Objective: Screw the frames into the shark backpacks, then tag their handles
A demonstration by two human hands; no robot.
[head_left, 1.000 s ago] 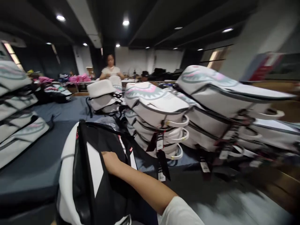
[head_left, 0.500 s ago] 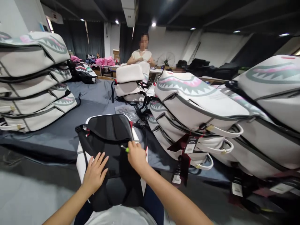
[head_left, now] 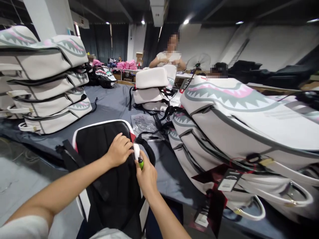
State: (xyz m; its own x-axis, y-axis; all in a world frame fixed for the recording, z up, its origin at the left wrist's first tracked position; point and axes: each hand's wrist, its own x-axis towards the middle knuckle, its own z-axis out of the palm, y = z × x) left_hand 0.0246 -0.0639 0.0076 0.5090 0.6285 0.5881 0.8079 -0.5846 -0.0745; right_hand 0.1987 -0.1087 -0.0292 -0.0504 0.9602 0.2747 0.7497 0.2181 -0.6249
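A backpack [head_left: 109, 186] with a black padded back and white edging leans against the table's front edge, its back panel facing up. My left hand [head_left: 120, 149] rests on the upper right of that panel, fingers bent together at the white edge near a small red tab [head_left: 133, 136]. My right hand [head_left: 147, 171] is closed around a small green-and-black tool [head_left: 141, 163] beside the same edge, just right of my left hand. The tool's tip is hard to make out. A shoulder strap [head_left: 72, 154] hangs off the backpack's left side.
White shark-mouth backpacks are stacked on the left [head_left: 47, 96] and right [head_left: 239, 122], with tags hanging at the right. Further back on the grey-covered table [head_left: 109, 99] are clear plastic bags [head_left: 144, 124] and a smaller white stack [head_left: 151, 79]. A person [head_left: 171, 56] stands behind.
My left hand has moved up and right to the backpack's edge. The shoulder straps have spread to the sides, baring the back panel. The view has shifted, with the right stack now larger.
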